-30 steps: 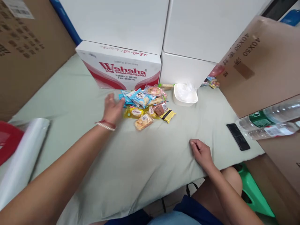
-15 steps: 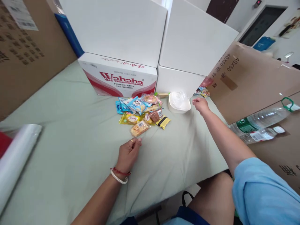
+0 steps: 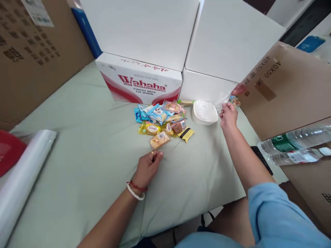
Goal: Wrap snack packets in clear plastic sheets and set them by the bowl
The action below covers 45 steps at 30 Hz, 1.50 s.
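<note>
A heap of small wrapped snack packets (image 3: 162,120) lies on a pale green cloth (image 3: 85,137) in front of a red and white Wahaha box (image 3: 141,82). A white bowl (image 3: 204,113) with clear plastic in it stands just right of the heap. My left hand (image 3: 148,164) rests on the cloth below the heap, fingers curled loosely, close to an orange packet (image 3: 160,139). My right hand (image 3: 229,115) is stretched out right of the bowl, fingers pinched together near a few more packets (image 3: 234,101) by the cardboard box; what it pinches is unclear.
Big white boxes (image 3: 227,41) stand behind the snacks. Brown cardboard boxes stand at left (image 3: 31,58) and right (image 3: 287,86). Two water bottles (image 3: 297,141) lie on the right box. A black remote (image 3: 261,158) lies beside my right arm. A plastic film roll (image 3: 23,175) lies at left.
My left hand drew back from the heap toward me and curled. My right hand reached from the cloth's front edge up past the bowl to the packets by the cardboard box.
</note>
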{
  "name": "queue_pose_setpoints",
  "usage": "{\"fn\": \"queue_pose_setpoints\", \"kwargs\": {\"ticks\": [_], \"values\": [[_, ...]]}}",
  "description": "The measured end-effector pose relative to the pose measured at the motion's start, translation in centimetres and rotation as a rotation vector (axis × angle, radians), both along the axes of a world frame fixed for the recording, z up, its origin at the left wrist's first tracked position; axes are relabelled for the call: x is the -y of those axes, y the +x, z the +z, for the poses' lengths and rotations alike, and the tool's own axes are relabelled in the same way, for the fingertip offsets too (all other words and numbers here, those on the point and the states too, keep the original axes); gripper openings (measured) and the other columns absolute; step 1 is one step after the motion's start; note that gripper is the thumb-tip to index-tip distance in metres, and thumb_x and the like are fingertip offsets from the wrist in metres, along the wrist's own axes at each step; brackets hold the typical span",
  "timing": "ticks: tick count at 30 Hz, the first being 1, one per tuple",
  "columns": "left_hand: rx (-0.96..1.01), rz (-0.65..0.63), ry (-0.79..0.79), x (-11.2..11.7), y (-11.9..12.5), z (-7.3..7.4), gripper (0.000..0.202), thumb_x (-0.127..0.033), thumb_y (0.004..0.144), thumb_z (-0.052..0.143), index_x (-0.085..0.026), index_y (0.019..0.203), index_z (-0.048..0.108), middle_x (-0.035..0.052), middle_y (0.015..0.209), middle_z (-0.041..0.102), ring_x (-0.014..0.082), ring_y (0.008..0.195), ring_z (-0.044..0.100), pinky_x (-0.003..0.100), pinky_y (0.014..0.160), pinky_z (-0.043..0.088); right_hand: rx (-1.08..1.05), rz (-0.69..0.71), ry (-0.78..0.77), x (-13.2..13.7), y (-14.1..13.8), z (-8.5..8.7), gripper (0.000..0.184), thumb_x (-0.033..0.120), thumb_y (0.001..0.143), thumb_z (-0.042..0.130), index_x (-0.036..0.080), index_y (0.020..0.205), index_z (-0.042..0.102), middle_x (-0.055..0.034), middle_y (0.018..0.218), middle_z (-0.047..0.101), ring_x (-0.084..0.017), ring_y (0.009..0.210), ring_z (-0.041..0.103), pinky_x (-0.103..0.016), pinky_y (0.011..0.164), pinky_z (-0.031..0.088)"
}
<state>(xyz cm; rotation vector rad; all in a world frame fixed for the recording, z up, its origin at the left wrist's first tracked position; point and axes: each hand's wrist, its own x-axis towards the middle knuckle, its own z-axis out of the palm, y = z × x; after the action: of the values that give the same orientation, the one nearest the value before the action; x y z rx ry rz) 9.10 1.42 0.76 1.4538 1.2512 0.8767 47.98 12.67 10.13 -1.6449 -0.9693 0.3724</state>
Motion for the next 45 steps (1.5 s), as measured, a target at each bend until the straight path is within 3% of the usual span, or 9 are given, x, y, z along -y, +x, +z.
{"fn": "queue_pose_setpoints", "kwargs": {"ticks": [5,9,12,15,20,30,34,40,45], "values": [[0.211,-0.02,-0.008,0.7,0.4,0.3,0.041,-0.059,0.085,0.071,-0.019,0.095,0.069,0.0004,0.078,0.062,0.0161,0.072,0.054,0.028,0.069,0.044,-0.767,0.502,-0.023,9.1,-9.9,-3.6,0.037,0.037,0.067,0.089,0.024,0.088,0.061,0.0073,0.066,0.051,-0.007,0.051,0.036,-0.018,0.044,0.033],[0.437,-0.098,-0.042,1.0,0.7,0.3,0.064,-0.064,0.079,0.084,-0.019,0.12,0.065,0.0059,0.099,0.066,0.016,0.078,0.059,0.027,0.068,0.048,-0.91,0.653,-0.129,13.1,-17.1,-6.7,0.039,0.041,0.067,0.092,0.024,0.087,0.064,0.008,0.062,0.047,-0.007,0.049,0.031,-0.018,0.041,0.029],[0.484,-0.137,-0.091,0.9,0.7,0.0,0.064,-0.075,0.08,0.079,-0.018,0.105,0.067,0.0033,0.085,0.065,0.0148,0.069,0.055,0.027,0.06,0.042,-0.882,0.735,-0.199,13.8,-19.3,-8.0,0.042,0.049,0.069,0.093,0.024,0.087,0.066,0.0072,0.061,0.051,-0.008,0.049,0.038,-0.02,0.044,0.034],[0.444,-0.072,-0.113,0.7,0.3,0.0,0.058,-0.072,0.082,0.078,-0.019,0.071,0.058,-0.0027,0.063,0.05,0.0115,0.06,0.042,0.027,0.057,0.034,-0.807,0.749,-0.226,13.7,-19.0,-8.4,0.042,0.053,0.07,0.094,0.023,0.084,0.068,0.0069,0.058,0.051,-0.008,0.049,0.038,-0.02,0.045,0.033],[0.565,0.044,-0.141,0.3,0.0,0.1,0.057,-0.055,0.073,0.089,-0.019,0.06,0.047,-0.0028,0.068,0.048,0.0115,0.067,0.042,0.027,0.065,0.037,-0.753,0.562,-0.07,13.4,-16.4,-7.6,0.042,0.05,0.064,0.097,0.023,0.082,0.069,0.0071,0.063,0.049,-0.007,0.052,0.032,-0.021,0.045,0.027],[0.391,-0.064,0.05,0.4,-0.1,-0.2,0.045,-0.04,0.077,0.085,-0.019,0.057,0.05,0.0015,0.079,0.059,0.0152,0.077,0.055,0.029,0.074,0.043,-0.524,0.615,-0.074,13.1,-15.6,-8.6,0.05,0.063,0.079,0.086,0.029,0.115,0.076,-0.0012,0.109,0.072,-0.008,0.059,0.038,-0.025,0.052,0.033],[0.412,-0.146,0.043,0.6,-0.1,0.0,0.047,-0.05,0.077,0.089,-0.018,0.064,0.057,0.0097,0.104,0.072,0.0217,0.098,0.065,0.032,0.085,0.05,-0.242,0.679,-0.072,13.2,-15.5,-9.3,0.031,0.052,0.081,0.087,0.028,0.1,0.081,-0.0008,0.095,0.072,-0.013,0.067,0.051,-0.03,0.064,0.043],[0.575,-0.071,-0.252,0.2,0.1,-0.3,0.062,-0.082,0.085,0.067,-0.021,0.091,0.064,0.005,0.094,0.069,0.0138,0.063,0.055,0.028,0.055,0.044,-0.116,0.657,0.091,13.1,-15.8,-9.4,0.012,0.041,0.087,0.082,0.029,0.091,0.082,-0.004,0.097,0.07,-0.02,0.088,0.063,-0.035,0.077,0.051],[0.4,-0.143,-0.175,0.0,0.3,0.1,0.053,-0.068,0.08,0.082,-0.018,0.092,0.07,0.0017,0.083,0.064,0.0136,0.07,0.053,0.027,0.062,0.04,0.008,0.722,0.112,13.5,-16.3,-9.1,0.008,0.037,0.091,0.078,0.03,0.093,0.083,-0.0061,0.106,0.067,-0.02,0.094,0.063,-0.035,0.074,0.053]]}}
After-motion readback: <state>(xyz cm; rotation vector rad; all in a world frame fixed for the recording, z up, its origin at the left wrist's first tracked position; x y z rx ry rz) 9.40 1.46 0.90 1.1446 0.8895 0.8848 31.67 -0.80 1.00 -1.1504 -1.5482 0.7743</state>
